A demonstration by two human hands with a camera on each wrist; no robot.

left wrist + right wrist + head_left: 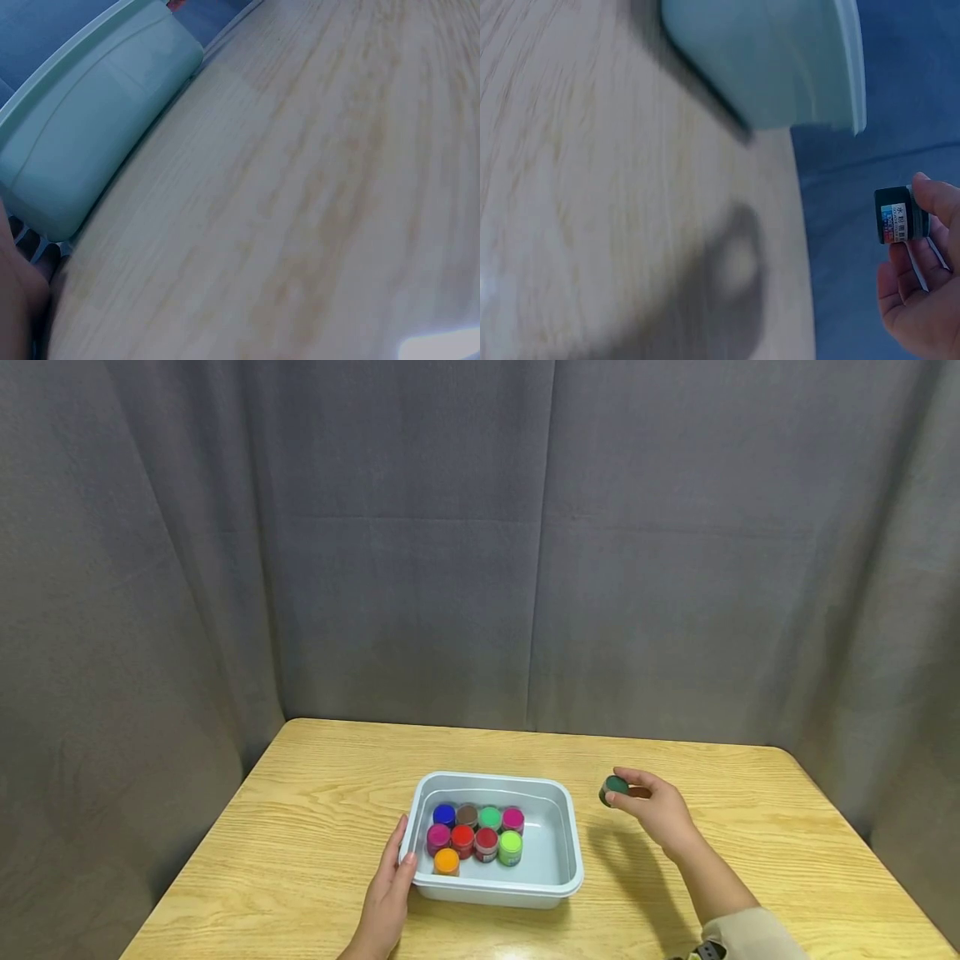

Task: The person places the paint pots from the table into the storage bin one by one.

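A pale blue-grey plastic tub (551, 843) stands on the table, with several small paint jars in rows at its left side. Their colours include blue (444, 814), lime green (510, 848) and orange (446, 862). My left hand (384, 893) grips the tub's left edge, thumb at the rim near the front corner and fingers along the outer wall. Right of the tub, my right hand (660, 810) pinches a dark green paint jar (614, 789) above the table. In the right wrist view, that jar (894, 216) shows a printed label.
The wooden table (322, 802) has rounded far corners. Grey curtains (405, 610) hang behind it and on both sides. Inside the tub, bare floor shows at its right side. Shadow from the right arm falls across the tabletop.
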